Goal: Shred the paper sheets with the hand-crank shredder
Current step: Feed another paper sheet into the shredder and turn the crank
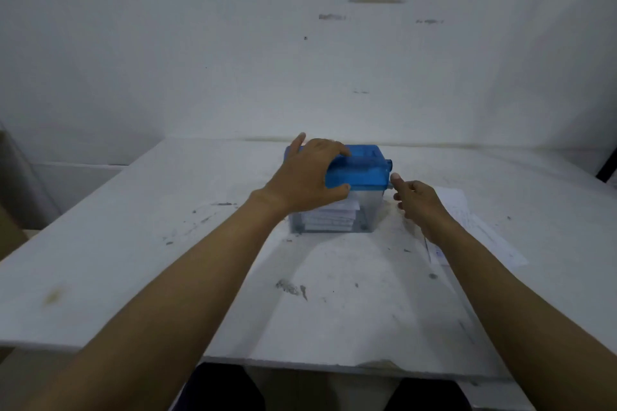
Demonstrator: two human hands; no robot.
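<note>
Shredder [360, 167]: blue cutter head on clear bin [367, 210], mid-table [133, 227], straight ahead; long axis left to right.
Bin contents: white paper pieces, stacked low inside.
Left hand [307, 173]: spread over the head's left half, fingers curled across the top, thumb on the near face; grips it.
Right hand [420, 202]: just beside the head's right end, thumb raised toward it; other fingers tucked beneath, hold on anything not discernible.
Crank hub [389, 164]: blue stub on the right end face, just beyond the right thumb; handle itself not made out.
Paper sheets [467, 220]: flat on table, right of shredder, partly under right forearm.
Key relation: crank end nearer right hand; probable next move, taking the crank or lifting a sheet.
</note>
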